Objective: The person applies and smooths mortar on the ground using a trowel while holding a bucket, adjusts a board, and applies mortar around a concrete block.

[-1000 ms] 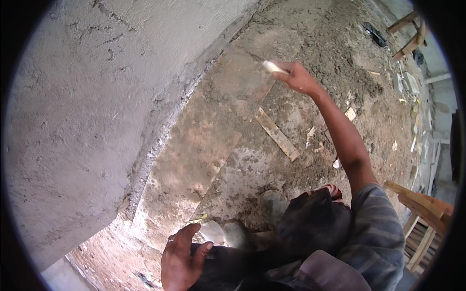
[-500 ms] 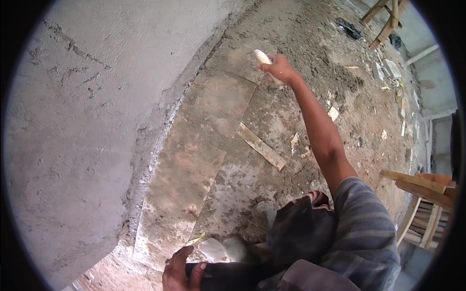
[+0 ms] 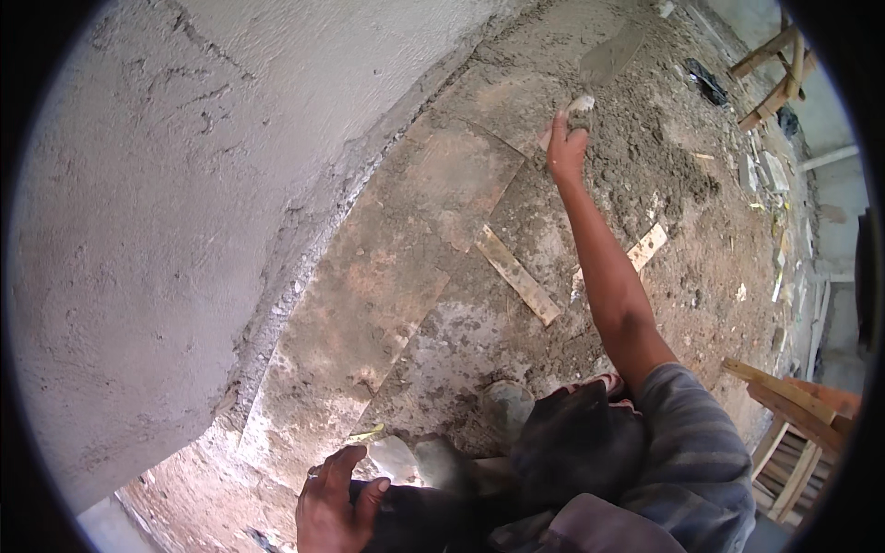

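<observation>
My right hand (image 3: 567, 152) is closed around the pale handle (image 3: 580, 104) of what looks like a trowel, low over rough grey mortar (image 3: 604, 152). Just past the handle lies a smooth grey flat shape (image 3: 613, 53); whether it is the blade or smoothed mortar I cannot make out. My left hand (image 3: 334, 507) rests on my dark-clad knee, thumb and fingers apart, holding nothing. Between the wall and my right arm lie large mortar-smeared tiles (image 3: 355, 304) with straight edges. A narrow pale strip (image 3: 518, 275) lies beside them.
A rough plastered wall (image 3: 175, 230) borders the left side. Another pale strip (image 3: 648, 247) lies behind my right forearm. Wooden stands are at the upper right (image 3: 779, 78) and lower right (image 3: 793, 415). Broken pieces (image 3: 772, 173) and a black plastic scrap (image 3: 705, 81) litter the right side.
My right hand has swung right with the trowel, and the handle now tilts up to the right. The view has shifted slightly. My left hand still rests on the knee.
</observation>
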Tool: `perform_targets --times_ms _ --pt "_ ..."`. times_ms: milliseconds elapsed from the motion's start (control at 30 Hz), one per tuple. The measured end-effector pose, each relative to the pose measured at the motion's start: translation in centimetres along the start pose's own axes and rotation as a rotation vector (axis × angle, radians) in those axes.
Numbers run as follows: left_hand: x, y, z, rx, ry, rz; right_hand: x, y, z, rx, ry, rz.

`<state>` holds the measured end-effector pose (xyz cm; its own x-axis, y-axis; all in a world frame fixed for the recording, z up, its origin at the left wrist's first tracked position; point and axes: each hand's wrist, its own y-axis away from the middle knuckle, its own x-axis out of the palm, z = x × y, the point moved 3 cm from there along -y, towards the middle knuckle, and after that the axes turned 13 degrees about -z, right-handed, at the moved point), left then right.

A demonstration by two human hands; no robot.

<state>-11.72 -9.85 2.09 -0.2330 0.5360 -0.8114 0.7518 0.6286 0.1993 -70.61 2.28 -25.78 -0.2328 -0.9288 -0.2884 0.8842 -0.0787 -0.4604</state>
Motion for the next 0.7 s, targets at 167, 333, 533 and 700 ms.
perform_targets --times_ms 167,333,533,700 --pt "0.1 -1.1 0.2 -0.006 -0.058 0.026 1.2 2.0 1.6 0.612 0.027 0.429" --pt "0.3 -1.6 0.4 0.004 -0.039 -0.020 -1.8 -0.5 -4.4 0.110 0.393 0.364" --pt "-0.6 0.6 1.5 0.003 -0.045 0.023 -4.8 15.9 13.8 -0.090 -0.047 0.823" --pt "-0.1 0.2 1.4 0.108 0.082 0.056 -4.6 31.8 17.1 -0.361 0.306 1.467"
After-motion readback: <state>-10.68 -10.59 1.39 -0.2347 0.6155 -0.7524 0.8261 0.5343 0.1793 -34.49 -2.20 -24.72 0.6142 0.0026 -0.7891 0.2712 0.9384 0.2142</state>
